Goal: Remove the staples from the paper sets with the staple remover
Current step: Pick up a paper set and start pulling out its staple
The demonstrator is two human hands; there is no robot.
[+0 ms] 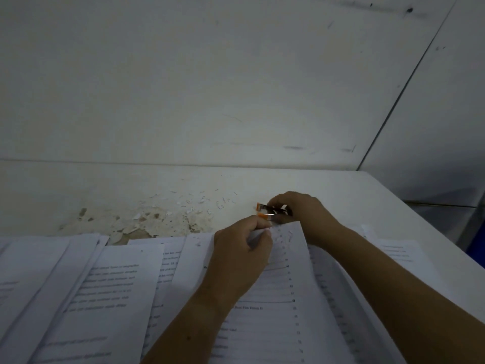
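The right hand (301,214) is curling its fingers round the remover (273,212), gripping it with the orange tips pointing toward 9 o'clock, just past the top edge of the paper set (278,279). The left hand (240,248) is pinching that set's top corner between thumb and fingers, raising it slightly off the pile. The staple itself is too small to make out.

By the look of it, the person is lining the tool up on the corner. To do this well, the left hand should be holding the corner taut while the jaws are sliding under the staple's crown, squeezing slowly so the sheet is not tearing.

Loose staples (204,203) and paper bits are lying on the table (341,195) at 10 o'clock of the hands, near a peeled patch (147,224) further toward 9. More sheets (105,298) are overlapping at 8 o'clock. The table's edge is running off toward 4 o'clock, near the right forearm. Open room is lying at 12 o'clock, between the hands and the wall (236,88).
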